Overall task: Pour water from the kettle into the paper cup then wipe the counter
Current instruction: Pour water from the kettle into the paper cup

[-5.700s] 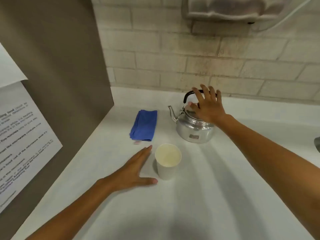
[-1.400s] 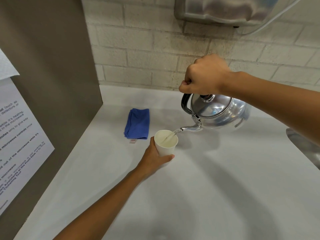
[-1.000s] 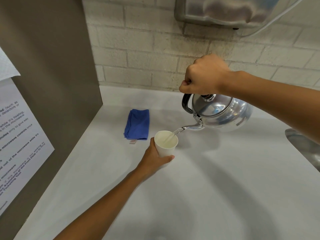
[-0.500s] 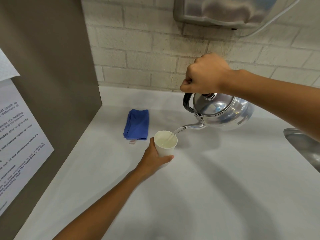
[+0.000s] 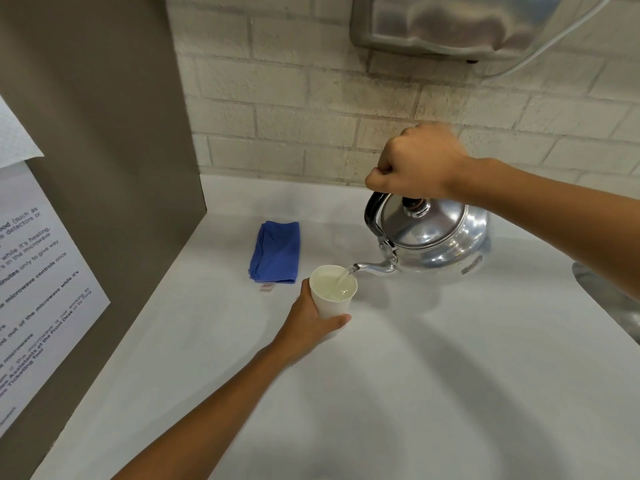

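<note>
The right hand [image 5: 414,164] is clenched in a fist around the black handle [image 5: 373,213] of the kettle [image 5: 436,239]; the fingers are fully curled and the handle's top is hidden inside the grip. The kettle is held clear of the counter [image 5: 398,393] and tilted toward 9 o'clock, so that its spout [image 5: 372,268] points at the cup [image 5: 332,292]. A thin stream of water runs from the spout tip over the cup's rim at its 2 o'clock edge. The lid, with its dark knob [image 5: 414,206], sits closed on the kettle directly below the fist. The left hand [image 5: 311,323] wraps the cup wall from 8 o'clock: the thumb lies across the near side of the cup, and the other fingers are hidden behind it. The cup stands upright on the counter, and pale liquid shows close below the rim. A folded blue cloth [image 5: 276,251] lies flat on the counter at 10 o'clock from the cup, just beside it but not touching, with a small tag at its near edge. At 9 o'clock a brown panel [image 5: 104,150] carries a printed notice [image 5: 38,289]. At 12 o'clock a brick wall [image 5: 294,109] rises behind the counter, with a metal dispenser [image 5: 450,26] mounted above the kettle. At 3 o'clock part of a metal sink [image 5: 609,299] shows at the frame edge.
</note>
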`<state>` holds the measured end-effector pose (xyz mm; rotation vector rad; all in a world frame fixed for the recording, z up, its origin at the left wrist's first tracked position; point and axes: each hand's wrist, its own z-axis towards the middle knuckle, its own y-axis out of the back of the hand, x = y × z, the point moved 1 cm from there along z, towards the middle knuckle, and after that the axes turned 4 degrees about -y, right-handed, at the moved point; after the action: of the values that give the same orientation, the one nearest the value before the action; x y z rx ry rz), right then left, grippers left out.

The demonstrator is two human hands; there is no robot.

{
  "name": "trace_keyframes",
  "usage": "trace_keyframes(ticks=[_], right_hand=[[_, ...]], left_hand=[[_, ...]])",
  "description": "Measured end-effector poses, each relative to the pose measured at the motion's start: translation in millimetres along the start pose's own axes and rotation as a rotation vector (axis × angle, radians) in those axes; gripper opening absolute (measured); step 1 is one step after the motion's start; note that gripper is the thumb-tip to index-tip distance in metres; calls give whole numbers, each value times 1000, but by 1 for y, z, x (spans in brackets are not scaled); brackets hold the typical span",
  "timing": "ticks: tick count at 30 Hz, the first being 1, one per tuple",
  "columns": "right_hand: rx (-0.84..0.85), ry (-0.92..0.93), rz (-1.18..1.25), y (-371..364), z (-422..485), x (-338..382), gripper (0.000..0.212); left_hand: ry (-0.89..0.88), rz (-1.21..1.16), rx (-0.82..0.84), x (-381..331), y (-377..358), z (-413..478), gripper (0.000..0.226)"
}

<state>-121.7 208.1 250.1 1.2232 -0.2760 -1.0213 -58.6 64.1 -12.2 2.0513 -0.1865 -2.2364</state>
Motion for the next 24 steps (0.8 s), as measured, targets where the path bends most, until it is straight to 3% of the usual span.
trace_keyframes(ticks=[6,16,24], right_hand=[[-34,-146,130,-21,-8,-17,49],[-64,-715,469,-89,6,-58,49],[-51,-875,600,-132,35,-68,48]], left_hand=[[-18,53,-3,-1,1,-2,78],[3,36,-6,1,3,-5,75],[9,68,8,2,6,-3,73]])
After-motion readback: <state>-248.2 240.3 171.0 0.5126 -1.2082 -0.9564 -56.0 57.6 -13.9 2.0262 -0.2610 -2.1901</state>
